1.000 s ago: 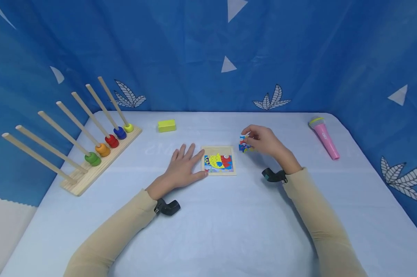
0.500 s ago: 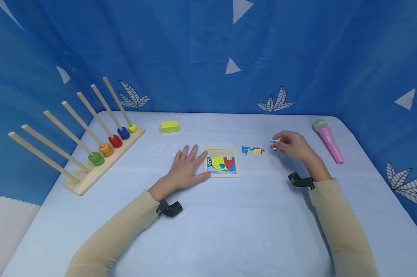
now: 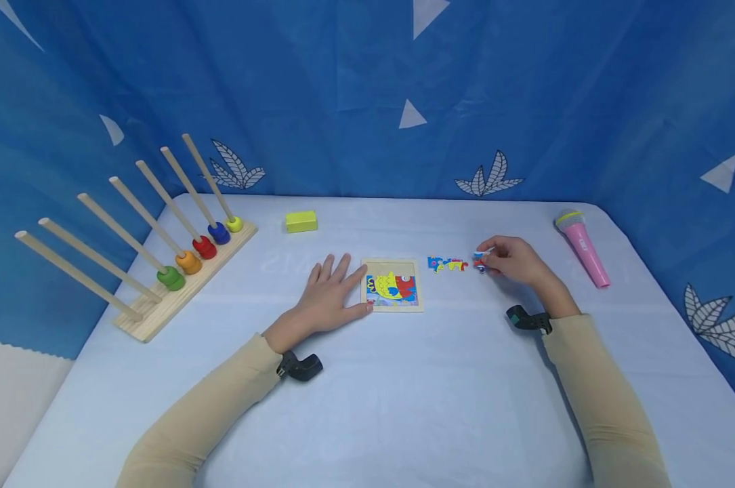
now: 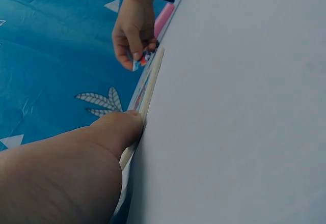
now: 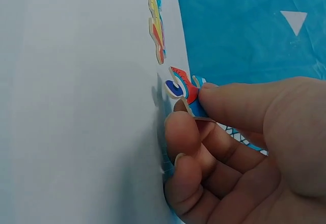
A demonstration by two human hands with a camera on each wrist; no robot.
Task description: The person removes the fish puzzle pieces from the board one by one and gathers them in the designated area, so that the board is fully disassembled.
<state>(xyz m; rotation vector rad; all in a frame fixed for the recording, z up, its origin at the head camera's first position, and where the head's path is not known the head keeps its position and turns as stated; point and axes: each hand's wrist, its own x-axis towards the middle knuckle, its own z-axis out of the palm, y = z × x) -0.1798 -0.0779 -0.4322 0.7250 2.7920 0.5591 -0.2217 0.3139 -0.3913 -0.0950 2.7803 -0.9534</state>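
Observation:
My right hand point(image 3: 515, 261) pinches a small puzzle piece point(image 5: 191, 90) between thumb and fingers. In the right wrist view the piece shows red, blue and an eye-like spot, tilted close over the table. Just left of it, in the head view, joined puzzle pieces point(image 3: 448, 264) in blue, yellow and red lie on the cloth. My left hand point(image 3: 324, 298) lies flat with fingers spread, thumb and index at the left edge of a wooden puzzle frame point(image 3: 420, 298). A yellow and red fish picture point(image 3: 393, 286) fills its lower part; bare wood shows along the top.
A wooden peg rack point(image 3: 187, 288) with coloured beads stands on the left. A yellow-green block point(image 3: 301, 221) sits toward the back. On the right lies a pink toy microphone point(image 3: 583, 249). Blue patterned cloth point(image 3: 343, 102) hangs behind the white table point(image 3: 404, 407).
My right hand has moved right from beside the frame with the piece, uncovering the joined pieces, then shifted slightly back left toward them. My left hand stays at the frame.

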